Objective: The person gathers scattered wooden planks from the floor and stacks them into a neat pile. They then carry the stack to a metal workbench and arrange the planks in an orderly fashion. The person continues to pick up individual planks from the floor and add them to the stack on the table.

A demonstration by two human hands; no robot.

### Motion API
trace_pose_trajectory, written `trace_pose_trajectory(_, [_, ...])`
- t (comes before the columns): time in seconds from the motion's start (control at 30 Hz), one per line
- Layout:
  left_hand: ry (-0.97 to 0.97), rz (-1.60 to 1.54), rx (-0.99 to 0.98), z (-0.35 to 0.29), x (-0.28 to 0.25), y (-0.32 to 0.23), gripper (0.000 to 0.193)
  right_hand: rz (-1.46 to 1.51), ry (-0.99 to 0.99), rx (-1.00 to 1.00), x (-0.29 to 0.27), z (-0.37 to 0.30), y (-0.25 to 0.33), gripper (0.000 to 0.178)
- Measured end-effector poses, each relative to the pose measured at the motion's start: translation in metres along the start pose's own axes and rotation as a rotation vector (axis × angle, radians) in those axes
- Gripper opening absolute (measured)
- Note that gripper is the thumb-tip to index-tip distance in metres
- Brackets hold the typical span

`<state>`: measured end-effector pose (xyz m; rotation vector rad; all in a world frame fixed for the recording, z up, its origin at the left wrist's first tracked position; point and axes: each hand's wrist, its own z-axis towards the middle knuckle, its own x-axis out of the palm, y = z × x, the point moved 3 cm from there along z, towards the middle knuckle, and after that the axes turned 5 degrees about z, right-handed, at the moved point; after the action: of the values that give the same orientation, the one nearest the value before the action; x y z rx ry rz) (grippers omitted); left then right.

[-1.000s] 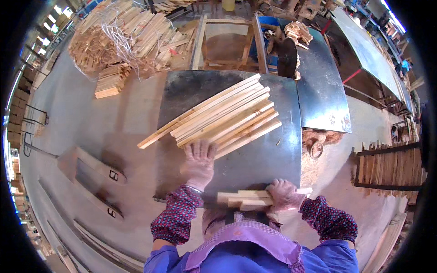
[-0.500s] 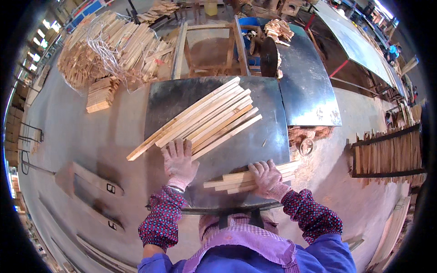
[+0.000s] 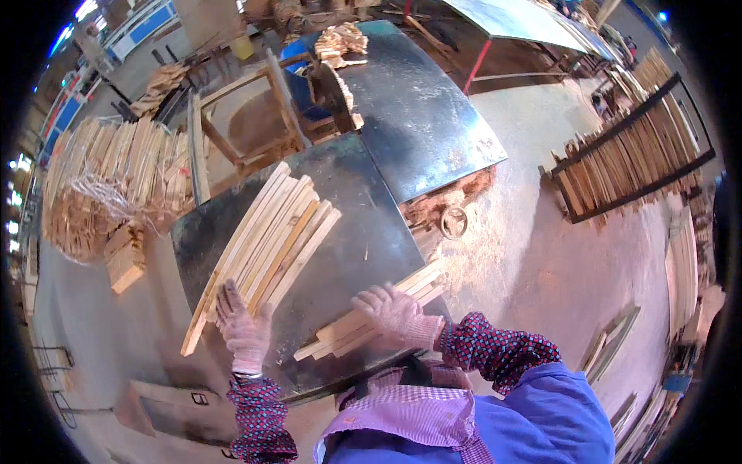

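Observation:
Several long pale wooden strips [image 3: 267, 240] lie side by side and slanted on a dark metal tabletop [image 3: 363, 232]. My gloved left hand [image 3: 243, 329] rests at their near ends, fingers stretched and lying against the wood. A smaller stack of wooden strips [image 3: 340, 334] sits by the table's near right edge. Over this stack lies my gloved right hand [image 3: 396, 313], its fingers extended and pointing left, slightly blurred. The right palm hides the middle of the stack, and the underside of that hand cannot be seen.
Beyond the tabletop stands a round saw blade [image 3: 332, 97] beside a second metal table [image 3: 425, 116] with small wood pieces [image 3: 340, 45]. A handwheel [image 3: 454, 223] is below its edge. A large wood pile [image 3: 108, 174] lies left; a filled rack [image 3: 634, 155] stands right.
The whole view has turned, so the table now appears slanted and shifted left. Both hands remain at their wood; the right hand's fingers reach further across its stack.

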<state>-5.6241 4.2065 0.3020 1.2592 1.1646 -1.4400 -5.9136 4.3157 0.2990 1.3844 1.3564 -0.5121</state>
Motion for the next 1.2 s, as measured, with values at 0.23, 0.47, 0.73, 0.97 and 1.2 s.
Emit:
trace_pose_trajectory(0.23, [0.185,0.042,0.101,0.131,-0.003,0.037,0.085,1.219,-0.143,0.146,0.001,0.069,0.033,0.067])
trace_pose_trajectory(0.47, [0.507,-0.406,0.211,0.194,0.129,0.120,0.085,1.711,-0.218,0.575,0.064,0.192,0.076,0.068])
trace_pose_trajectory(0.73, [0.656,-1.086,0.171,0.114,-0.007,0.037,0.087,2.026,-0.381,0.566,0.060,0.201,0.072,0.075])
trace_pose_trajectory(0.97, [0.295,-0.152,0.373,0.128,-0.063,0.015,0.082,1.743,-0.490,0.022,-0.064,0.121,0.020,0.048])
trace_pose_trajectory(1.2, [-0.613,0.875,0.723,0.076,-0.121,-0.196,0.064,1.755,-0.907,-0.413,-0.155,0.020,-0.128,0.070])
